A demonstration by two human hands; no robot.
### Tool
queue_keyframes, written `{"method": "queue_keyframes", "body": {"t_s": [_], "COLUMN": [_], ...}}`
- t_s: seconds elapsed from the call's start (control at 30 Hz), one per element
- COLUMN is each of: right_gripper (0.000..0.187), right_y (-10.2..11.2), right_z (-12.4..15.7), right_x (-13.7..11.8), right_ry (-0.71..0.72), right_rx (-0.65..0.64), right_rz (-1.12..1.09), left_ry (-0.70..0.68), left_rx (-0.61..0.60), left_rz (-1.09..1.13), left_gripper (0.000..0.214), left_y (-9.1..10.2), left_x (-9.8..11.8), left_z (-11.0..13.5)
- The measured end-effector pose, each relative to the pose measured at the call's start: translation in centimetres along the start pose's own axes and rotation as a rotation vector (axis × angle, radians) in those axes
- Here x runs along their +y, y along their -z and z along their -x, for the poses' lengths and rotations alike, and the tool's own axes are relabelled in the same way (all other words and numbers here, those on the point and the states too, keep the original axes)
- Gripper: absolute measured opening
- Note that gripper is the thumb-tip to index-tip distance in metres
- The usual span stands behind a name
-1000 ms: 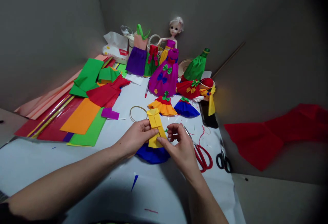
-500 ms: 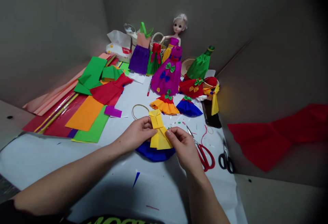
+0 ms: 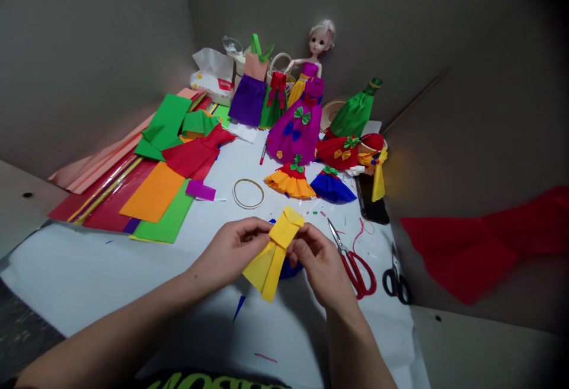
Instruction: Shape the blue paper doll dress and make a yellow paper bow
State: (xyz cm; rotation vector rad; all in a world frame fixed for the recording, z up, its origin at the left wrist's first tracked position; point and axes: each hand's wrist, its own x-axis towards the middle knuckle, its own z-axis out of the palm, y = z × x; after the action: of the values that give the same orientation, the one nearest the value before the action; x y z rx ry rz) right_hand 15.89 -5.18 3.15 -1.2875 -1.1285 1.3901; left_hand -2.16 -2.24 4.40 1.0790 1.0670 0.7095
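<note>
A folded yellow paper dress [image 3: 276, 249], narrow at the top and flared at the bottom, is tilted between my two hands. My left hand [image 3: 235, 249] is closed on its left edge near the waist. On the other side, the fingers of my right hand [image 3: 319, 258] pinch its right edge. Below the dress lies a blue paper skirt [image 3: 291, 268], mostly hidden by the dress and my hands. A thin ring [image 3: 248, 193] rests on the white table sheet beyond my left hand. Just right of my right hand are red-handled scissors [image 3: 359, 273].
Coloured paper sheets [image 3: 149, 193] are piled at the left. Finished paper dresses [image 3: 296, 131] and a doll [image 3: 320, 42] stand at the back. Black-handled scissors [image 3: 395, 282] and a phone [image 3: 372, 202] lie at the right. A red paper dress [image 3: 471, 246] hangs on the right wall.
The yellow dress has been tilted, its flared end swinging down and left toward me. My right hand has shifted to its upper right side. The ring is now fully visible.
</note>
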Motion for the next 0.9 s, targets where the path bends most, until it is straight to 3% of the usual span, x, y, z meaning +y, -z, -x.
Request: {"method": "queue_keyframes", "body": {"t_s": [0.23,0.4,0.53,0.7,0.8,0.9], "right_gripper": [0.024,0.030,0.029,0.026,0.025,0.026], "right_y": [-0.4,-0.1,-0.3,-0.4,-0.3,-0.3], "right_z": [0.0,-0.6,-0.5,-0.3,-0.3,-0.2], "right_x": [1.4,2.3,2.3,1.9,1.8,1.7], "right_ry": [0.012,0.033,0.025,-0.025,-0.011,0.010], "right_rx": [0.237,0.342,0.317,0.234,0.265,0.316], "right_rz": [-0.103,-0.130,-0.197,-0.343,-0.379,-0.352], "left_ry": [-0.022,0.040,0.082,0.064,0.089,0.026], "left_rx": [-0.056,-0.072,-0.113,-0.223,-0.228,-0.194], "left_rz": [0.004,0.040,-0.006,-0.135,-0.179,-0.271], "left_gripper": [0.024,0.028,0.033,0.013,0.015,0.024], "left_y": [-0.6,-0.5,-0.6,-0.6,-0.3,-0.2], "left_x": [-0.9,-0.7,-0.8,-0.7,-0.8,-0.9], "left_z": [0.6,0.4,0.6,0.9,1.0,1.0]}}
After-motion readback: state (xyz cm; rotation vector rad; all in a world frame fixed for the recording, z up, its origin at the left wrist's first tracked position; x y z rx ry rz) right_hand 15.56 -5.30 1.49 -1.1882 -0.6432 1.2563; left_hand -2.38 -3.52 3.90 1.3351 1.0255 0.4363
